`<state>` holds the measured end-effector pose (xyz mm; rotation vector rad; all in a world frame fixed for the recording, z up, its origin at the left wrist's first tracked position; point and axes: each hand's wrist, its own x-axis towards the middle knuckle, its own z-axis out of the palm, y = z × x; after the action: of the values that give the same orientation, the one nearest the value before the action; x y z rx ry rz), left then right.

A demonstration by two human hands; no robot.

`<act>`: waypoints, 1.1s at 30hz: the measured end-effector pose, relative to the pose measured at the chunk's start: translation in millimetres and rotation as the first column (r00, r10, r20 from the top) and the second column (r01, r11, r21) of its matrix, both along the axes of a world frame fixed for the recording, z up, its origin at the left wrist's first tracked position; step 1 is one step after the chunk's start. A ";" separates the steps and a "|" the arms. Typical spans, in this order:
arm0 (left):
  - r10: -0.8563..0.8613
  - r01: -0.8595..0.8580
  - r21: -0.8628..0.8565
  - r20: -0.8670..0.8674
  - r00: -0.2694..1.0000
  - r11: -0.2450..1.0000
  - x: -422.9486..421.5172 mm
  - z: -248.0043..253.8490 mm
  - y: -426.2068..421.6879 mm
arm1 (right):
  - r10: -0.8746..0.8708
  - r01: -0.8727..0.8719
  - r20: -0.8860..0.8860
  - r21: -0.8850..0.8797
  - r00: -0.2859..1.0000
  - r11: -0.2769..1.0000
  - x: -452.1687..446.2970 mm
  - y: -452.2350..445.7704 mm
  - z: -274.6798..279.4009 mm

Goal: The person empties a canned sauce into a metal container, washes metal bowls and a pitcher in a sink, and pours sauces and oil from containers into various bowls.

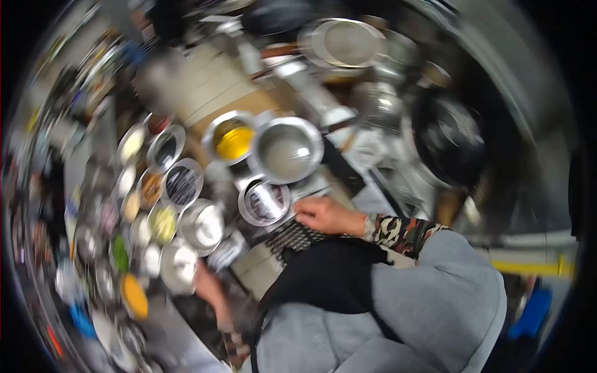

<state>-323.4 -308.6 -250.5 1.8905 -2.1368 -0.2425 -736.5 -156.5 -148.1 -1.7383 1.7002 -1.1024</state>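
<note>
My left hand (209,285) is at the right rim of a shiny metal bowl (176,268); blur hides its fingers, so I cannot tell whether it grips the rim. The fingers of my right hand (320,214) are curled closed, just right of a metal pot with dark contents (266,202); what they hold, if anything, is hidden. Behind that pot stand a large pot of cloudy liquid (286,152) and a smaller pot of yellow liquid (233,138). Another shiny metal bowl (202,225) lies beyond my left hand.
On the left, several containers hold foods, among them an orange one (134,296), a green one (119,252) and a pale yellow one (163,224). A dark wok (451,137) stands at the right, and a wide pan (345,43) at the back. Much is motion-blurred.
</note>
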 end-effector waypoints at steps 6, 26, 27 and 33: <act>0.227 -0.202 0.120 -0.701 0.676 0.972 -19.1 66.9 70.2 | -0.901 0.929 -0.329 -0.139 0.283 0.343 -267.6 167.8 39.6; 0.096 0.029 0.265 -0.446 0.890 0.964 -65.0 61.3 148.4 | -0.894 0.873 0.349 0.479 -0.281 -0.087 -463.7 297.5 -13.8; 0.100 0.030 0.274 -0.449 0.888 0.961 -62.6 58.2 148.8 | -0.897 0.876 0.342 0.474 -0.279 -0.092 -461.6 301.1 -1.5; 0.034 0.159 0.448 -0.394 0.919 0.880 -53.7 34.9 140.1 | -0.970 0.931 0.235 0.334 0.067 0.145 -407.2 278.5 130.3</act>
<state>-377.1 -168.5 -215.6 1.7943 -1.9756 -1.1530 -1143.7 122.1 -17.8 0.1053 2.5223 -1.6438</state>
